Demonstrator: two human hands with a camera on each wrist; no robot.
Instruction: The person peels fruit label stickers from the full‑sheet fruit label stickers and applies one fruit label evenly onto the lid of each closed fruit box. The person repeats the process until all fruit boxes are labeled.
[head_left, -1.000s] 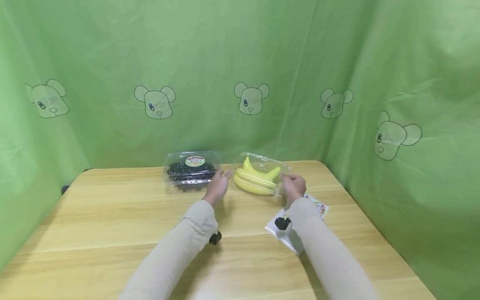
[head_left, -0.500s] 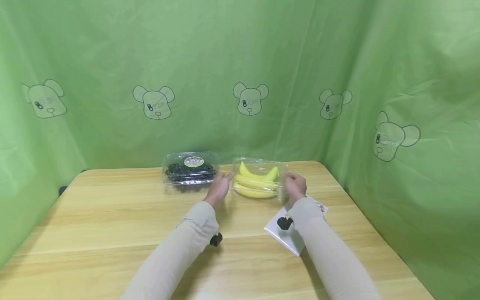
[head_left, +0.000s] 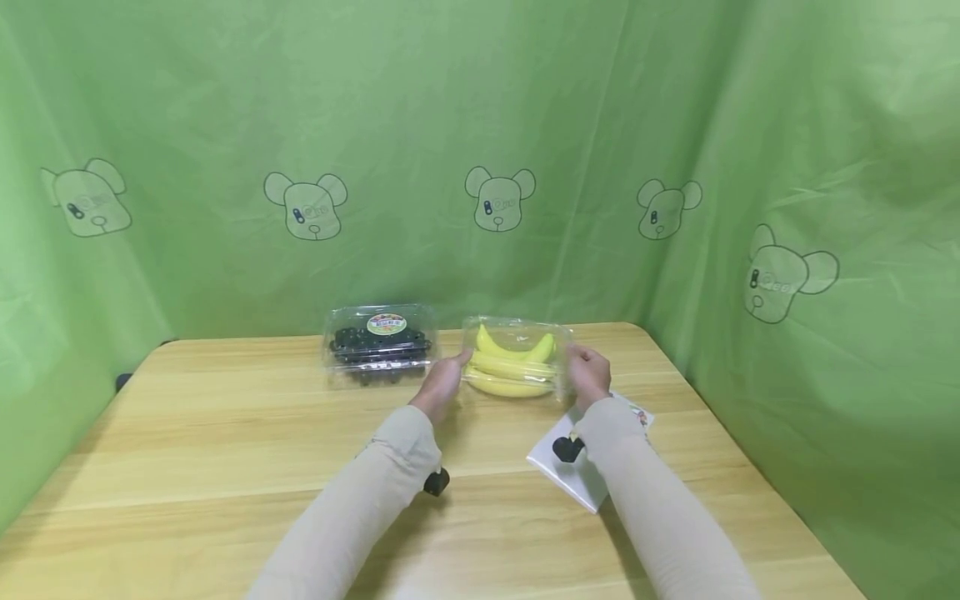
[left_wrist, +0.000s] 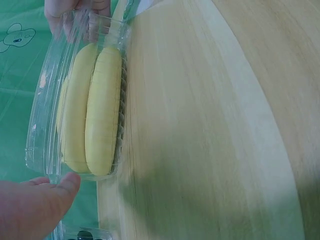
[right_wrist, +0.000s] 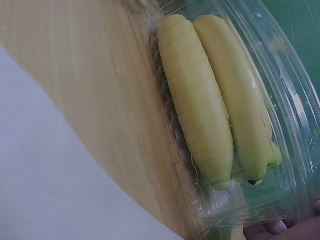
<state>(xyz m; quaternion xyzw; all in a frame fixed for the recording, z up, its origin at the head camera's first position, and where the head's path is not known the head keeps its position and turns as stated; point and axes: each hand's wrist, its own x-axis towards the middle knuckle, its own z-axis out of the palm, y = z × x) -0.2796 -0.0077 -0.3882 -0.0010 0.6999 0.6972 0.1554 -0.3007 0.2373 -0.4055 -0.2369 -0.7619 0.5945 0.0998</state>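
Observation:
A clear plastic clamshell box (head_left: pixel 517 329) with yellow bananas (head_left: pixel 510 387) inside sits at the back of the table, its lid down over them. My left hand (head_left: pixel 442 387) is at its left end; in the left wrist view the thumb (left_wrist: pixel 70 182) and a finger pinch the rim there. At the opposite end my right hand (head_left: pixel 590 372) holds the box's edge, its fingers (left_wrist: pixel 92 25) curled over the corner in the left wrist view. In the right wrist view only a few right fingertips (right_wrist: pixel 280 230) show, below the bananas.
Left of the bananas stands another clear clamshell box (head_left: pixel 352 317) of dark round fruit with a round label (head_left: pixel 386 324). Under my right wrist lies a white sheet or packet (head_left: pixel 566 475) with a colourful label. Green curtains (head_left: pixel 405 100) hang round the wooden table (head_left: pixel 225 467).
The banana box has shifted slightly left and straightened from its tilt, its lid coming down level. My left hand has moved from beside the dark fruit box onto the banana box's left end.

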